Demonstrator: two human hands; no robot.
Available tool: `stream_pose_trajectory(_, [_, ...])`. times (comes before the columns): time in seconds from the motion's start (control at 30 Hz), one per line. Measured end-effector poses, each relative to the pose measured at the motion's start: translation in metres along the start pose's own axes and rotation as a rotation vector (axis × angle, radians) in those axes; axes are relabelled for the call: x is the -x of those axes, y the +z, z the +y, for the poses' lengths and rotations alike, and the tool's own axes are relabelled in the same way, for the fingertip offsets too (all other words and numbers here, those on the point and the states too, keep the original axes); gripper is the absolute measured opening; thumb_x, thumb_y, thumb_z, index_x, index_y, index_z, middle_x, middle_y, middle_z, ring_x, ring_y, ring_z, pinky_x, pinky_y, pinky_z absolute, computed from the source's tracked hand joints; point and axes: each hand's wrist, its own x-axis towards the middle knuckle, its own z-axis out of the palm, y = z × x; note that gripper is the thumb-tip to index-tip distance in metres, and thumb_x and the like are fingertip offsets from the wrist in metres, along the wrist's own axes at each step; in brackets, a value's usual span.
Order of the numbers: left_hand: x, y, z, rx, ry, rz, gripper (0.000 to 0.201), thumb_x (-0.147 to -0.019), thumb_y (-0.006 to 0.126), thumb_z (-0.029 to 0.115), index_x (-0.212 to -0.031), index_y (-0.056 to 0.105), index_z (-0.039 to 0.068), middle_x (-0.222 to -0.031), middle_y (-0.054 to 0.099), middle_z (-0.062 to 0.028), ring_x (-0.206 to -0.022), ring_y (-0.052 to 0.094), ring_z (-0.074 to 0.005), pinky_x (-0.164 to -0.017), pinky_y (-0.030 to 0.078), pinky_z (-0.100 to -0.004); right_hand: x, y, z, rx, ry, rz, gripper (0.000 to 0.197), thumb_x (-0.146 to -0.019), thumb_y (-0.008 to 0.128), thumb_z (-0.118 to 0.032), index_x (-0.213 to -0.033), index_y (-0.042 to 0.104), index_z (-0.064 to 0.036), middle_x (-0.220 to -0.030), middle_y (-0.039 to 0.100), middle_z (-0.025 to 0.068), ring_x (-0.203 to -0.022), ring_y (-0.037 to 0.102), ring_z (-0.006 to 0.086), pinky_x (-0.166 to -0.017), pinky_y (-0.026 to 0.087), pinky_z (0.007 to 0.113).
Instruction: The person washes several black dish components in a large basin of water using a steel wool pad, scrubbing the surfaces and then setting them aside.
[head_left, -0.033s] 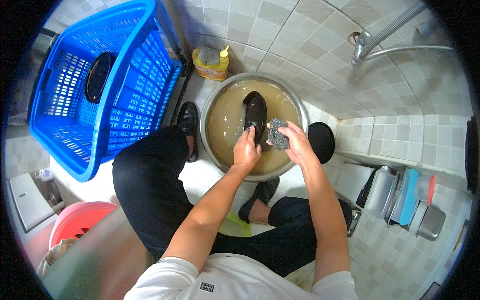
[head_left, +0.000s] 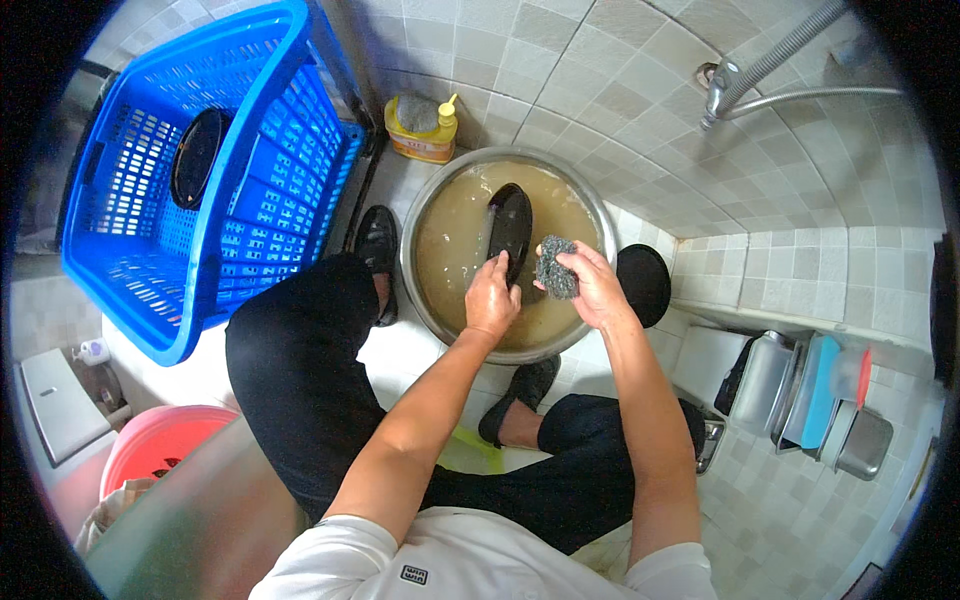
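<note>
A round metal basin (head_left: 425,318) of cloudy brownish water stands on the floor between my feet. Over the water my left hand (head_left: 492,298) grips the near end of a dark oval dish (head_left: 511,225), which is tilted on its side. My right hand (head_left: 592,288) is closed on a grey steel wool scrubber (head_left: 556,268), just right of the dish and apart from it. Another black oval dish (head_left: 200,158) lies in the blue plastic basket (head_left: 262,190) at the left.
A yellow container (head_left: 420,130) with a grey pad on top stands behind the basin. A black round-edged piece (head_left: 643,286) sits right of it. The tap (head_left: 722,95) is on the wall; several trays (head_left: 800,390) stand at right. A pink tub (head_left: 165,440) is lower left.
The dark oval dish has tilted slightly in my left hand, and its rim and inner side show differently. Both hands stay nearly in the same place.
</note>
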Motion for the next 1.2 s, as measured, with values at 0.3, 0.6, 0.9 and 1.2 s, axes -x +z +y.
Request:
stream_pose_trajectory(0.3, [-0.031,-0.017,-0.011,0.734,-0.417,0.183,0.016,-0.079,0.061,0.009,-0.083,0.067,-0.005,-0.07,0.063,-0.0007,-0.062,0.056,-0.0118,-0.06,0.049,-0.0314,-0.013,-0.036,0.024,0.323,0.017,0.228,0.024,-0.096,0.06,-0.01,-0.119,0.058,-0.0031,-0.105,0.065,0.0076,-0.095,0.063,0.0165,-0.08,0.052,0.032])
stream_pose_trajectory(0.6, [-0.025,-0.013,-0.042,1.218,-0.774,0.216,0.032,-0.088,0.072,0.018,-0.112,0.065,-0.002,-0.109,0.069,-0.0119,-0.094,0.067,-0.0239,-0.088,0.053,-0.0392,-0.023,-0.042,0.084,1.03,-0.119,0.291,0.027,-0.09,0.064,-0.009,-0.116,0.059,-0.0062,-0.107,0.066,0.0225,-0.101,0.064,0.0375,-0.089,0.048,0.044])
stream_pose_trajectory(0.9, [-0.029,-0.002,-0.099,1.569,-0.981,0.007,0.067,-0.099,0.05,0.056,-0.14,0.051,0.003,-0.139,0.057,-0.0117,-0.123,0.057,-0.0317,-0.109,0.041,-0.0493,-0.017,0.019,0.122,1.292,-0.607,0.046,0.028,-0.083,0.065,-0.001,-0.11,0.06,-0.0045,-0.117,0.052,0.0205,-0.107,0.057,0.0406,-0.094,0.049,0.046])
stream_pose_trajectory(1.2, [-0.02,0.017,-0.118,1.477,-0.994,0.108,0.067,-0.1,0.049,0.054,-0.142,0.049,0.002,-0.143,0.053,-0.0113,-0.129,0.052,-0.03,-0.112,0.037,-0.0468,-0.11,-0.026,0.114,1.372,-0.522,0.483,0.018,-0.09,0.057,-0.007,-0.107,0.061,-0.0055,-0.107,0.055,0.0235,-0.095,0.058,0.043,-0.084,0.048,0.053])
